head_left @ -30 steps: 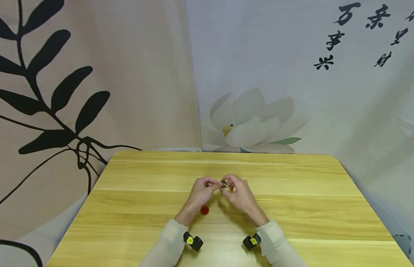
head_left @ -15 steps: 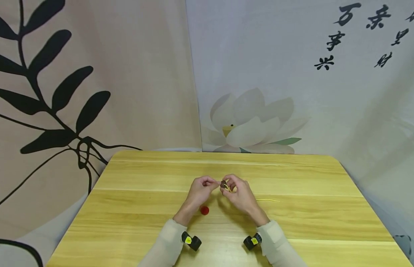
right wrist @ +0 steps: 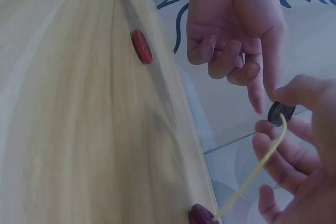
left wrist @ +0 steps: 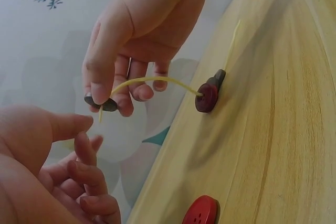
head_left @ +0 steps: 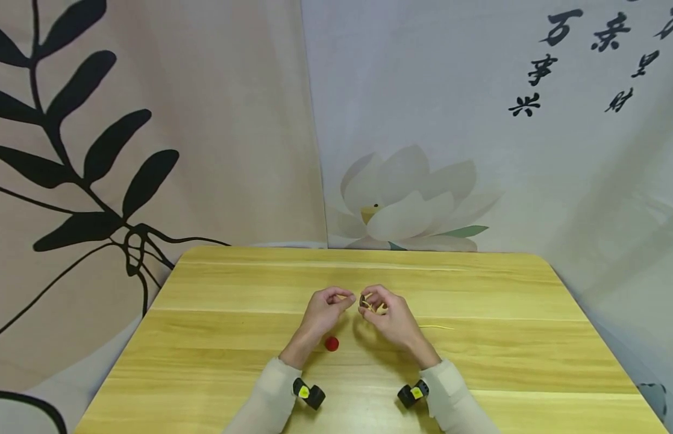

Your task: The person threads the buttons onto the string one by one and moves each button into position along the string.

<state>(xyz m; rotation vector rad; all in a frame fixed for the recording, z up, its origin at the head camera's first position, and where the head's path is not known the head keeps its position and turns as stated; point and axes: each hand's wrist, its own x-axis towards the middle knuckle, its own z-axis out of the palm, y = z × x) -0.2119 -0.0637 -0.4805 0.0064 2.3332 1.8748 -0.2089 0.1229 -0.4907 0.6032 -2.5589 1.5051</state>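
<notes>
My right hand [head_left: 391, 314] pinches a dark grey button [right wrist: 282, 113] between thumb and fingers. A yellow string [left wrist: 149, 79] passes through that button, and its short end pokes out on the left hand's side. Farther along the string sits a maroon button [left wrist: 206, 98], with a dark grey piece [left wrist: 219, 76] right behind it. Just to the left, my left hand [head_left: 324, 310] holds nothing; its thumb and fingertips are close to the short string end, and its other fingers curl loosely. A red button [head_left: 332, 343] with holes lies on the table near the left wrist.
The wooden table [head_left: 228, 361] spreads out under both hands. The string's tail [head_left: 436, 327] lies on the table right of the right hand. A printed cloth backdrop [head_left: 249, 120] hangs behind the table's far edge.
My left fingertips have drawn back slightly to the left from the grey button, leaving a small gap. The right hand keeps its pinch and has barely moved.
</notes>
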